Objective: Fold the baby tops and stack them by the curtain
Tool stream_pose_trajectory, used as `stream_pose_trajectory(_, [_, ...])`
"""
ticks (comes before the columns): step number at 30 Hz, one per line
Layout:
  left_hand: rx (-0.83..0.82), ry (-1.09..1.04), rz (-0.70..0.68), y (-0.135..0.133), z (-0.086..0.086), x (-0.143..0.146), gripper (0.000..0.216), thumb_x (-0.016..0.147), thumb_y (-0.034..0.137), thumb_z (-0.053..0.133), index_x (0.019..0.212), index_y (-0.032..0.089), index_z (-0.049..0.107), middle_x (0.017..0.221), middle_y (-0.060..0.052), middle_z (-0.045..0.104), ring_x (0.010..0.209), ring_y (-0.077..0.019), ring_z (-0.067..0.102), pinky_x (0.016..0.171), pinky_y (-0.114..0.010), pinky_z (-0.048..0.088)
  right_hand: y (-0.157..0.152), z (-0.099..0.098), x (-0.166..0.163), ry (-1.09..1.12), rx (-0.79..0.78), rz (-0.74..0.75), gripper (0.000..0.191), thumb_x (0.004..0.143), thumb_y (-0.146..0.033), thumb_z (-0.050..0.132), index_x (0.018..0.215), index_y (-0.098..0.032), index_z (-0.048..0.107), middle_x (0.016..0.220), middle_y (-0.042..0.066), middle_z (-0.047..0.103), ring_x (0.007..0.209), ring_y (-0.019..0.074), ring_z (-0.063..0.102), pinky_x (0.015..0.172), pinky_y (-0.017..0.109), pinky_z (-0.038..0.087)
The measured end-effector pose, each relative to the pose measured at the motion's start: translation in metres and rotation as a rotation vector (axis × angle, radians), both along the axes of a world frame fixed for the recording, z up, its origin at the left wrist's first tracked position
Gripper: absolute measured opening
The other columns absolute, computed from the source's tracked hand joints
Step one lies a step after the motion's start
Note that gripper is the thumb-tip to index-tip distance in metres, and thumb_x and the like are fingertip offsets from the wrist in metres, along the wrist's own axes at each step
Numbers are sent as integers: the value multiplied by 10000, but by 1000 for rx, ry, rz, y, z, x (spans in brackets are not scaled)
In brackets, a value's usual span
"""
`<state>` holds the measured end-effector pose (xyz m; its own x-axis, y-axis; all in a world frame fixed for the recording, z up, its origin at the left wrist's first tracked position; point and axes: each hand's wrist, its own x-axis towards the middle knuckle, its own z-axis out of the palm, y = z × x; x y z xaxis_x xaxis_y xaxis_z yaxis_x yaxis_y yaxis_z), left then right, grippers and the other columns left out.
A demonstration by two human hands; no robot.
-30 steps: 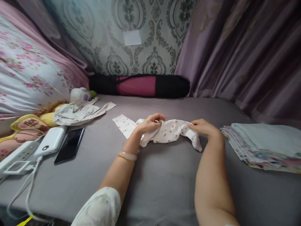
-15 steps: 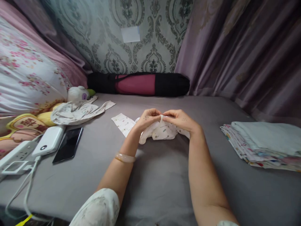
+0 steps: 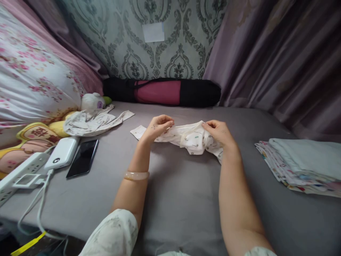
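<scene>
A small white baby garment (image 3: 190, 137) with tiny coloured prints is stretched between both hands, just above the grey bed sheet (image 3: 176, 199). My left hand (image 3: 157, 127) pinches its left end, fingers curled closed; a pale bangle sits on that wrist. My right hand (image 3: 217, 131) grips the right part of the cloth, fingers closed on it. One flat end of the garment (image 3: 137, 131) trails on the sheet to the left of my left hand.
A stack of folded cloths (image 3: 303, 165) lies at the right. At the left are a black phone (image 3: 83, 163), a white power bank (image 3: 61, 153), a power strip (image 3: 21, 174) with cables, crumpled clothing (image 3: 92, 121) and floral pillows (image 3: 32, 85). A black-and-pink roll (image 3: 162, 91) lies against the wall.
My hands met at the middle of the garment half a second ago, then drew apart, pulling the cloth out between them and lifting it slightly.
</scene>
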<state>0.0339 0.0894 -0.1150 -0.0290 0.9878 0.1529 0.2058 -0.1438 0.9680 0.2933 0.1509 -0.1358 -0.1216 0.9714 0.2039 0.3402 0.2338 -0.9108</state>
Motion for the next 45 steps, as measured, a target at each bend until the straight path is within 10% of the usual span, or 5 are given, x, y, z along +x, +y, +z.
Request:
stream_pose_trajectory(15, [-64, 273, -66, 9, -31, -22, 387, 798, 462, 588, 969, 132, 698, 812, -44, 651, 710, -142, 541, 606, -238, 405, 3, -5, 10, 45, -102, -38, 497, 575, -621, 749, 769, -170, 674, 713, 28, 664, 621, 148, 563, 570, 258, 422])
stream_pose_trajectory(45, [-123, 181, -72, 6, -28, -23, 379, 678, 524, 676, 755, 154, 655, 609, 24, 526, 553, -102, 442, 498, -219, 292, -13, 13, 19, -30, -188, 111, 402, 617, -538, 743, 819, -195, 689, 774, 30, 702, 674, 164, 604, 595, 257, 461])
